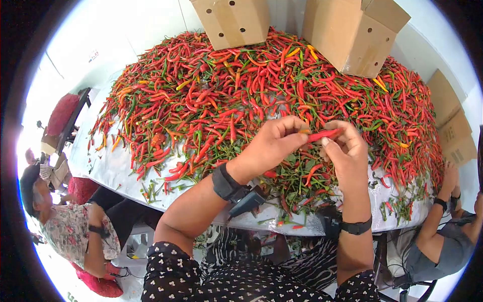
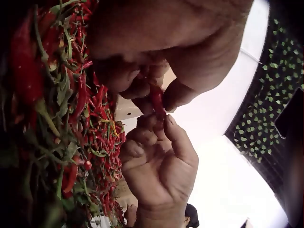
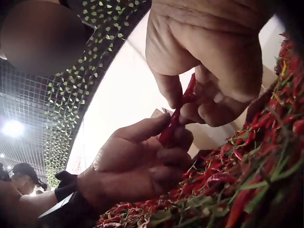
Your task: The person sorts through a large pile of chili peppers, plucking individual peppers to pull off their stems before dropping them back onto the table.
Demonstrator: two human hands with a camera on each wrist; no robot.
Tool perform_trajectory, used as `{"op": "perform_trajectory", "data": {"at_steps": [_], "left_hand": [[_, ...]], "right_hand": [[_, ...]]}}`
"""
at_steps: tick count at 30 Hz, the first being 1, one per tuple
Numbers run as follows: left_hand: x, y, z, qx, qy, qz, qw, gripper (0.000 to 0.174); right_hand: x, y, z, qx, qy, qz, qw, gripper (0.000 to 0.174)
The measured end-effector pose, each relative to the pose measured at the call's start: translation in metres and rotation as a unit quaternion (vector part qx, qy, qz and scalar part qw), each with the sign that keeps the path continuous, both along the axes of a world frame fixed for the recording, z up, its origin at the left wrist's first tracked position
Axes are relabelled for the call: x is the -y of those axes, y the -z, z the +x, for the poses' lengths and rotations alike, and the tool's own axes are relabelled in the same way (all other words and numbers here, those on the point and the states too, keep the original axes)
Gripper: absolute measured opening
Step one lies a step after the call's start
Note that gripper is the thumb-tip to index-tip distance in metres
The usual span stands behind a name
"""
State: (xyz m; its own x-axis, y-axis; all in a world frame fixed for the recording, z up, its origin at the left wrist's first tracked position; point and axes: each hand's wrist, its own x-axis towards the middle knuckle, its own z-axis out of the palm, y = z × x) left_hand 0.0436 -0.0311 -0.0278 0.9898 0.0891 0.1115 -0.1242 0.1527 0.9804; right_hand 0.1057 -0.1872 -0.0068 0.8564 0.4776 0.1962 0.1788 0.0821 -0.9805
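Both hands are raised over the front of the chili heap (image 1: 221, 95), holding one red chili pepper (image 1: 322, 135) between them. My left hand (image 1: 271, 146) pinches one end of it between thumb and fingers. At the other end, my right hand (image 1: 348, 158) grips it with thumb and curled fingers. In the left wrist view the red chili pepper (image 2: 157, 99) bridges the two sets of fingertips. The right wrist view shows the same chili pepper (image 3: 176, 116) running slantwise from one hand to the other, partly covered by fingers.
Two cardboard boxes with holes (image 1: 234, 22) (image 1: 352, 38) stand at the heap's back. Green stems and leaves (image 1: 297, 173) lie below the hands on the pale tabletop (image 1: 105, 156). Other people sit at the left (image 1: 75, 226) and right (image 1: 443, 246).
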Motion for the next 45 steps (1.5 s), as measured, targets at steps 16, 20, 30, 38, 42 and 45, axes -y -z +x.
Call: {"op": "perform_trajectory", "data": {"at_steps": [16,20,30,38,42,45], "left_hand": [[-0.002,0.003,0.002,-0.047,-0.007,-0.091,0.995,0.013],[-0.002,0.005,0.003,-0.040,-0.005,-0.091,0.995,0.012],[0.009,0.007,0.003,-0.026,0.002,-0.140,0.990,0.013],[0.012,0.007,0.001,0.008,-0.001,-0.075,0.997,0.013],[0.012,0.008,0.001,0.022,-0.010,-0.043,0.999,0.014],[0.018,0.005,-0.001,0.030,-0.043,-0.019,0.998,0.014]], "right_hand": [[0.007,0.000,0.009,0.471,0.038,-0.164,0.866,0.018],[0.006,0.001,0.008,0.486,0.047,-0.170,0.856,0.016],[0.001,0.005,0.000,0.434,0.121,-0.150,0.880,0.014],[-0.001,0.007,0.000,0.338,0.157,-0.127,0.919,0.012],[-0.001,0.011,0.003,0.318,0.160,-0.114,0.927,0.011],[-0.002,0.013,0.005,0.308,0.169,-0.105,0.930,0.011]]}}
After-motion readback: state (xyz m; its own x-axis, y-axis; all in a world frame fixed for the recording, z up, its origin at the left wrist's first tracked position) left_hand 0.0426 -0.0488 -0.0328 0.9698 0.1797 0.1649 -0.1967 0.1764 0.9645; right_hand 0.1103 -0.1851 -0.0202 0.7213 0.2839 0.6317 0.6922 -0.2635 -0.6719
